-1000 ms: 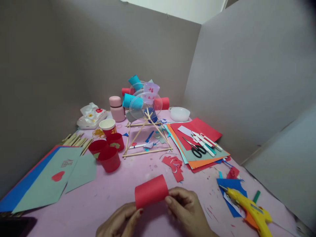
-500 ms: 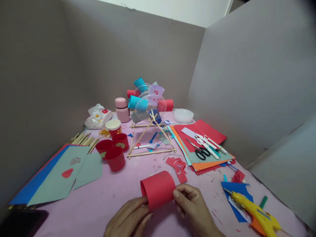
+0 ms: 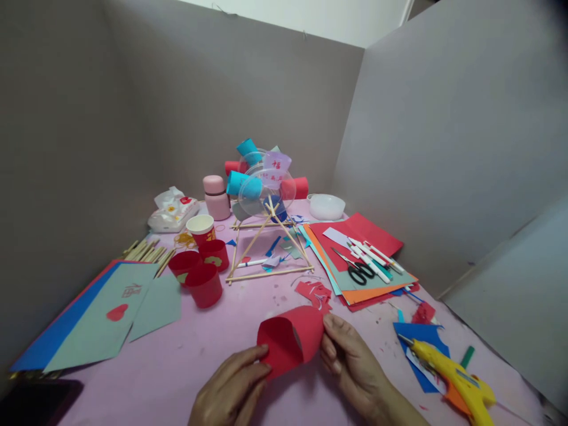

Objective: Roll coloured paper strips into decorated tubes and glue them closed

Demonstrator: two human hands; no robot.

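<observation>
A piece of red paper, curled into a loose tube, is held between both hands above the near part of the table. My left hand pinches its lower left edge. At its right end, my right hand grips the paper between thumb and fingers. The tube's open mouth faces left and towards me, and its inside shows. Just behind lie red paper scraps. Further back stands a stick frame carrying a wheel of clear discs with coloured paper tubes around it.
Red cups and a white-rimmed paper cup stand at left, beside grey paper sheets. At right are scissors and pens on stacked paper, and a yellow glue gun. A pink flask and white bowl stand behind.
The red paper has loosened from a neat tube into a wider curl, with its left mouth turned more towards me. Both hands have shifted slightly right.
</observation>
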